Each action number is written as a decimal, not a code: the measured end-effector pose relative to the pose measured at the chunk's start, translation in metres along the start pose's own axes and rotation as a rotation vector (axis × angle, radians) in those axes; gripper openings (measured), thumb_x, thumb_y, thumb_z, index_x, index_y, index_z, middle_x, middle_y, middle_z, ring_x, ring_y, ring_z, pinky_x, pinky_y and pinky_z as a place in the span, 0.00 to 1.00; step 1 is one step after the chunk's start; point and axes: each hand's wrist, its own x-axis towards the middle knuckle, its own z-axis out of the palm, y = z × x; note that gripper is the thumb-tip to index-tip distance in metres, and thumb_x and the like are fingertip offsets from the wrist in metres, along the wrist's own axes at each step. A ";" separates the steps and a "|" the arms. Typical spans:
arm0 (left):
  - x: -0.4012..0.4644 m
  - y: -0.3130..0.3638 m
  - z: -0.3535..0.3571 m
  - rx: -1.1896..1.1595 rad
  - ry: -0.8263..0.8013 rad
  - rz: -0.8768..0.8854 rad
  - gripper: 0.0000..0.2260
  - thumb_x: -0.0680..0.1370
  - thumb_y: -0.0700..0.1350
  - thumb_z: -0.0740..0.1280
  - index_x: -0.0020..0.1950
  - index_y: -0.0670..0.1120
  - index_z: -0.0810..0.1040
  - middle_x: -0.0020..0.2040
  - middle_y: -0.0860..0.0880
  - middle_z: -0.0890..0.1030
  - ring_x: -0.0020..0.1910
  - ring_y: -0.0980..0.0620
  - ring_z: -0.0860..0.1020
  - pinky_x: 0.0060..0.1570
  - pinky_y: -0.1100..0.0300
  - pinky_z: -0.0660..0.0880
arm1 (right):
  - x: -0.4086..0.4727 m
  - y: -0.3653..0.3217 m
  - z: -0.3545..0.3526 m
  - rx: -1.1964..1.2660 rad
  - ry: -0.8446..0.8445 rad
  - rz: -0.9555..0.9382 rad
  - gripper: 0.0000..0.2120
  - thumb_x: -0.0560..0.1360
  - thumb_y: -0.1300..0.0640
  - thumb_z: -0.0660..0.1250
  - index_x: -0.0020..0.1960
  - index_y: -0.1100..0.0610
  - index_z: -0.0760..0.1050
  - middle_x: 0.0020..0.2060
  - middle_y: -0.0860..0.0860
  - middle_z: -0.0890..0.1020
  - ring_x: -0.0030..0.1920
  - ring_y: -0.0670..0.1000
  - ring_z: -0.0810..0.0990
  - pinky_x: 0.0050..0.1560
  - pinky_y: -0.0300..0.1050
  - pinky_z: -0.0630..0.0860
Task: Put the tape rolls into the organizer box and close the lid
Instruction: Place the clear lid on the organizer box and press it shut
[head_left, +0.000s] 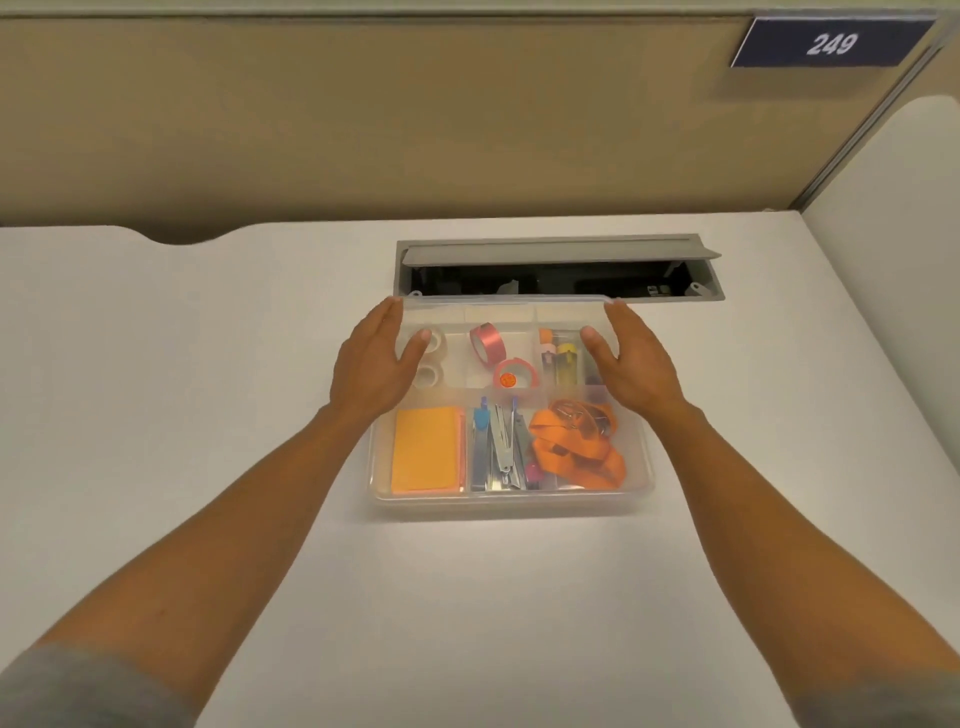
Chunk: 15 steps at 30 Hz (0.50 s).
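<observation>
Grey sleeves (78, 691) lead to both hands, left (371, 364) and right (636, 364), each grip pinching the clear lid (504, 312), half-lowered over the organizer box (511, 499). Tape rolls (488, 343) lie inside its far compartments; pressing shut seems next.

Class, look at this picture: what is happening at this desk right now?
A person holds a clear plastic lid by its two side edges, left hand and right hand, over the far half of a clear plastic organizer box on a white desk. Two clear tape rolls and two pink tape rolls already lie inside. The lid is not yet shut.
</observation>
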 end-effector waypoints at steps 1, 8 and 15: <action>0.004 -0.001 0.005 0.038 -0.038 0.010 0.32 0.78 0.63 0.50 0.77 0.47 0.52 0.78 0.48 0.55 0.76 0.47 0.57 0.72 0.50 0.57 | 0.004 0.000 0.002 -0.019 -0.023 -0.002 0.36 0.76 0.32 0.48 0.76 0.52 0.54 0.77 0.50 0.56 0.75 0.53 0.57 0.70 0.53 0.58; 0.004 -0.001 0.001 0.156 0.048 0.062 0.34 0.77 0.66 0.49 0.77 0.48 0.52 0.78 0.47 0.54 0.75 0.44 0.57 0.71 0.48 0.58 | -0.002 -0.008 -0.004 -0.080 0.021 0.005 0.38 0.74 0.29 0.43 0.77 0.49 0.48 0.78 0.47 0.50 0.75 0.53 0.56 0.68 0.59 0.62; 0.016 0.002 0.010 0.072 0.054 0.022 0.33 0.77 0.65 0.52 0.77 0.49 0.52 0.78 0.49 0.54 0.75 0.46 0.58 0.70 0.49 0.58 | 0.019 -0.002 -0.001 0.064 0.093 0.037 0.35 0.75 0.29 0.49 0.76 0.45 0.53 0.76 0.48 0.60 0.73 0.55 0.62 0.68 0.59 0.62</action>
